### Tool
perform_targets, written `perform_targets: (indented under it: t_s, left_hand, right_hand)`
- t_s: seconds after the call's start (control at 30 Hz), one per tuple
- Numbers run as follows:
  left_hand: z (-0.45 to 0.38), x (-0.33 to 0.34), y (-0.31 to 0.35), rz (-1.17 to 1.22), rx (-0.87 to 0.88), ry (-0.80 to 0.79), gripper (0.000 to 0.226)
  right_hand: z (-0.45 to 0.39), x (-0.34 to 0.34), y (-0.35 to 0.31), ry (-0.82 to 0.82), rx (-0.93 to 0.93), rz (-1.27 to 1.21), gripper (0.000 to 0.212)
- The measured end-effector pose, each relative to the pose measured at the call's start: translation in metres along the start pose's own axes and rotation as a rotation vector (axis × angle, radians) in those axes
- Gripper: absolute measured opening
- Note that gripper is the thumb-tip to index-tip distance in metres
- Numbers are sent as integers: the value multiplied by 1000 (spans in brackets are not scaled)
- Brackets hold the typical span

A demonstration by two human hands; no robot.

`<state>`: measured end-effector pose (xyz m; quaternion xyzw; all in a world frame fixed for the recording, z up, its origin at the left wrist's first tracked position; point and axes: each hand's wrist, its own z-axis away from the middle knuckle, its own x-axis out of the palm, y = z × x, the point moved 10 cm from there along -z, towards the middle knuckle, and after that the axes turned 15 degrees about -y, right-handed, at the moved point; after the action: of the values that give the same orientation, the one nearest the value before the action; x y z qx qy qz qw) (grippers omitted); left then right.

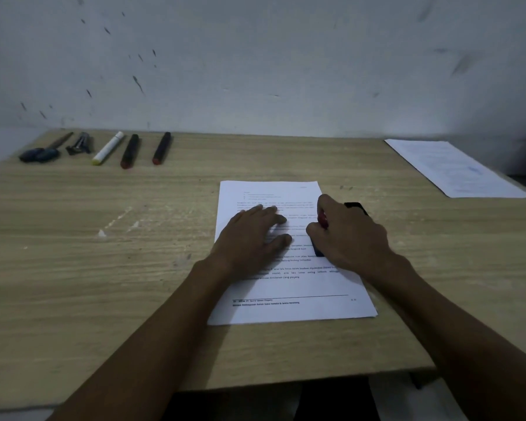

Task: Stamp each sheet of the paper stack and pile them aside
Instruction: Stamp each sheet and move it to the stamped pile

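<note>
A person's left hand (252,235) lies flat with straight, spread fingers on a printed sheet topping the paper stack (289,287) at the middle of a wooden table (134,268). The right hand (346,235) curls around a stamp (322,235), red near the top and dark at the base, pressing it down onto the sheet's right side. Just behind that hand, a small black object (356,206) sits on the table at the paper's right edge; what it is cannot be told. At the far right corner of the table, well apart from the stack, lies a second pile of sheets (456,168) bearing a faint blue mark. Along the far left edge, a row of tools rests side by side: a screwdriver (43,151), a dark metal clip-like tool (79,143), a white marker (108,148) and two black markers (130,151) with red ends. A scuffed white wall (255,62) rises behind the table.
</note>
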<state>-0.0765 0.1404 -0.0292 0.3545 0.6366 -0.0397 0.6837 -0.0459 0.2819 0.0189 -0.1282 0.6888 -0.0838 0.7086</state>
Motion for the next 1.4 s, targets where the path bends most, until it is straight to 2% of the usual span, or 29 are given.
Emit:
perform_targets:
  t_s: [0.37, 0.5, 0.67, 0.83, 0.97, 1.2, 1.4]
  left_hand:
    - [-9, -7, 3, 14, -71, -140, 42]
    - [-11, -9, 5, 7, -85, -157, 43]
    - [-15, -19, 10, 14, -74, -108, 45]
    - [-19, -33, 17, 117, -39, -1, 45]
    - [-24, -38, 22, 133, -12, 31, 39]
    - [-30, -40, 20, 131, 0, 63, 36]
    - [-28, -51, 14, 154, 4, 112, 34]
  right_hand:
    - [-3, 2, 2, -10, -8, -1, 15]
    - [-5, -5, 13, -39, -25, -208, 13]
    - [-3, -39, 45, 120, 19, -414, 10]
    - [-7, -67, 93, 215, 125, -440, 4]
    - [-19, -68, 113, 171, 191, -414, 7]
    - [-43, -56, 105, 84, 177, -361, 13]
    - [-56, -45, 104, -24, 263, -278, 30]
